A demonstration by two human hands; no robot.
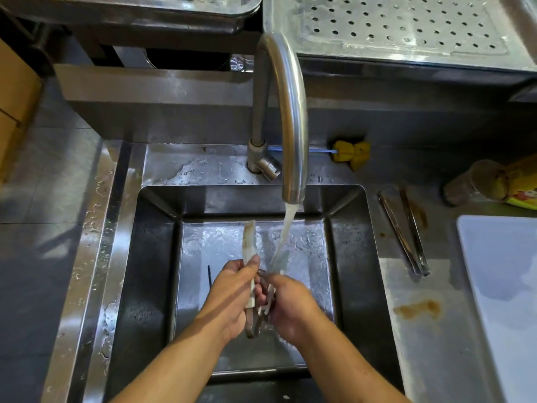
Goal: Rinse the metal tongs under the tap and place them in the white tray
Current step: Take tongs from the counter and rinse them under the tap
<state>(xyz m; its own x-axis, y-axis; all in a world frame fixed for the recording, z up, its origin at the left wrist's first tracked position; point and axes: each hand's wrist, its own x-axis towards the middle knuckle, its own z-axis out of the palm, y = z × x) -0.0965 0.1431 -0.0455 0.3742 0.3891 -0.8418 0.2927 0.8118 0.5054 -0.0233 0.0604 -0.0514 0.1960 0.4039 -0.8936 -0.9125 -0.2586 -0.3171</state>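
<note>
your left hand (232, 289) and right hand (290, 303) meet over the middle of the sink (151, 257), both closed around the metal tongs (250, 251) — the left grips one arm with thumb and fingers pinched near its upper part, the right curls around the other arm lower down. one pale, wet arm of the tongs sticks up past your left fingers toward the back wall of the sink; the hinged end hangs below your palms. the tap (290, 117) arches from the back rim of the sink, and its stream of water (286, 237) falls just right of that raised arm, landing where your hands meet.

on the worktop (430, 344) at the sink's right edge lies a second pair of tongs (406, 231), angled along the rim, apart from your hands. the white tray (505, 286) sits at the right edge of the worktop, with a brown smear (418, 308) between it and the sink. near the back of the worktop, right of the tap's base, rests a yellow sponge brush (350, 152) with a blue handle.
</note>
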